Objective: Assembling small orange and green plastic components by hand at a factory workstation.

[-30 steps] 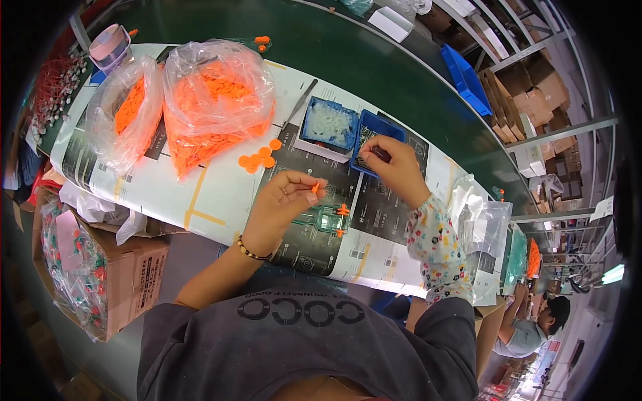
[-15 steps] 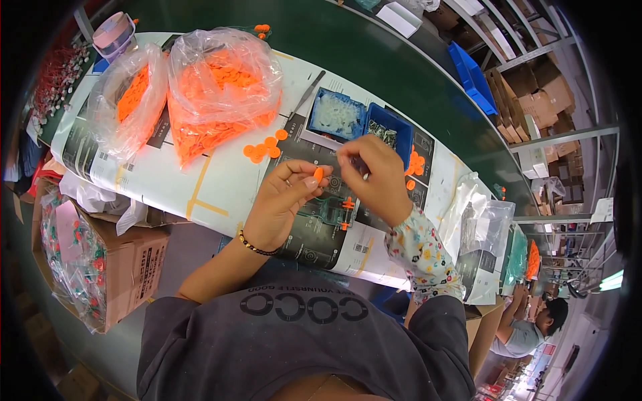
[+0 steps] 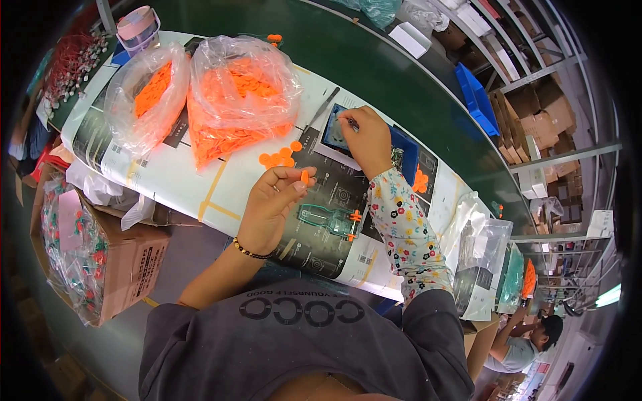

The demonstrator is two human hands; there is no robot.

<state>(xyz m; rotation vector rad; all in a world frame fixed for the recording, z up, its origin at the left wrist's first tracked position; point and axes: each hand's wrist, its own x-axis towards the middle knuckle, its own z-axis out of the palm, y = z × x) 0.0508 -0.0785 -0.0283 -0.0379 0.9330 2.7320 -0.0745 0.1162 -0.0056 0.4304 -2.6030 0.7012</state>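
Left hand point(image 3: 266, 210): fingers clamped on orange piece point(image 3: 305, 178), long axis twelve-to-six o'clock. Right hand point(image 3: 370, 139), two o'clock: fingers together, contents unclear.

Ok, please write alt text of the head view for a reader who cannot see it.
A person's left hand pinches a small orange part while the right hand is over a blue tray. Nearby lie a transparent green part and two clear bags of orange pieces.

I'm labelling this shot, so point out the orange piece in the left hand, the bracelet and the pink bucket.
Orange piece point(image 3: 305, 178): head view, middle of its visible edge.
Bracelet point(image 3: 251, 253): head view, on its beads.
Pink bucket point(image 3: 136, 25): head view, on its pink upper part.
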